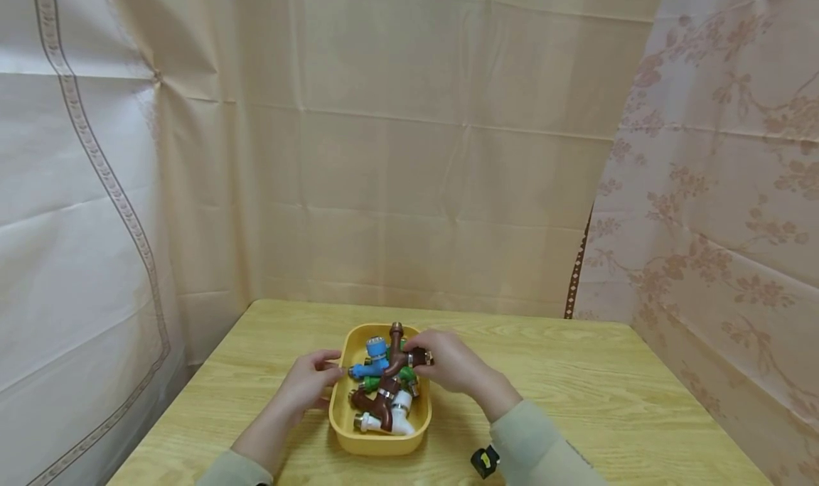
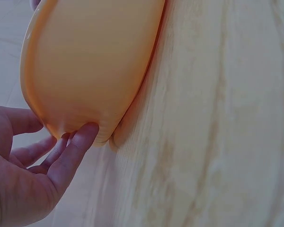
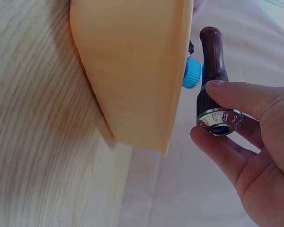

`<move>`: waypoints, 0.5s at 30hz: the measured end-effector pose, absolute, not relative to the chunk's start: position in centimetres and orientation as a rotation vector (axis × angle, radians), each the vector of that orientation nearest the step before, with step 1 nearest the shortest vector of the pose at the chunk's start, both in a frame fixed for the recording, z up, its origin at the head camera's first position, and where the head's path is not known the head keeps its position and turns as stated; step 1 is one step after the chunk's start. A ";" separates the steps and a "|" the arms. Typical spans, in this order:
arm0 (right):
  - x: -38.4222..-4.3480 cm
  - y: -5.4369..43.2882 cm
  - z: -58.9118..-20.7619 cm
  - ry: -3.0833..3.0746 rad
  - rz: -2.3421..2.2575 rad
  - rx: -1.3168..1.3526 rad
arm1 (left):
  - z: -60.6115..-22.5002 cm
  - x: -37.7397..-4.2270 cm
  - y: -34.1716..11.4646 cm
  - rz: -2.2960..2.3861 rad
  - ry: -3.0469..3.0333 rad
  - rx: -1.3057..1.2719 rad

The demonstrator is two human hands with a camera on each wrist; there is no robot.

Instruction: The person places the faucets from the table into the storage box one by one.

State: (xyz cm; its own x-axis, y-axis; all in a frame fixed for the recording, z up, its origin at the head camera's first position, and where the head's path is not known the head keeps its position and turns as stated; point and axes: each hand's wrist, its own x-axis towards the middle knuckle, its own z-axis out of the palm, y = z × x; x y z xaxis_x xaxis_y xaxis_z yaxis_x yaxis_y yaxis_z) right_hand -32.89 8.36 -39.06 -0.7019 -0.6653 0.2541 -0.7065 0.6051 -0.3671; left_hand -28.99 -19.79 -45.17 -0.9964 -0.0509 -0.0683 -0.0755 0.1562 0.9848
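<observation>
A yellow basin [image 1: 377, 445] on the table holds several plastic taps with metal threaded ends. My left hand [image 1: 306, 382] holds the basin's left rim, thumb against the outer wall, as the left wrist view shows. Over the basin's right side, my right hand [image 1: 448, 362] grips a brown tap [image 3: 213, 54] by its knob, with thumb and fingers around the chrome-capped end. Another brown tap [image 1: 377, 403] lies in the basin on a white tap [image 1: 401, 418]. A blue tap [image 1: 374, 365] lies toward the left rim. Green taps [image 1: 369, 384] are partly hidden beneath the others.
The basin stands near the front of the wooden table [image 1: 576, 393]. A small black device [image 1: 485, 462] is beside my right sleeve. A beige curtain [image 1: 416, 152] hangs behind the table, with a flowered cloth [image 1: 723, 258] on the right.
</observation>
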 end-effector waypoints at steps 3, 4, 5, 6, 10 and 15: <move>-32.8 8.1 -39.1 -2.734 0.681 1.178 | -45.3 -29.1 -19.8 2.023 2.376 -0.136; -32.8 8.0 -39.2 -2.736 0.680 1.180 | -45.3 -29.1 -19.8 2.023 2.376 -0.136; -32.8 7.9 -39.2 -2.736 0.679 1.184 | -45.3 -29.1 -19.8 2.024 2.375 -0.137; -32.7 7.9 -39.2 -2.738 0.676 1.186 | -45.3 -29.1 -19.8 2.024 2.374 -0.138; -32.5 7.4 -39.3 -2.748 0.651 1.203 | -45.2 -29.0 -19.8 2.012 2.380 -0.144; -32.1 6.9 -39.2 -2.738 0.650 1.249 | -45.1 -28.9 -19.8 2.030 2.378 -0.128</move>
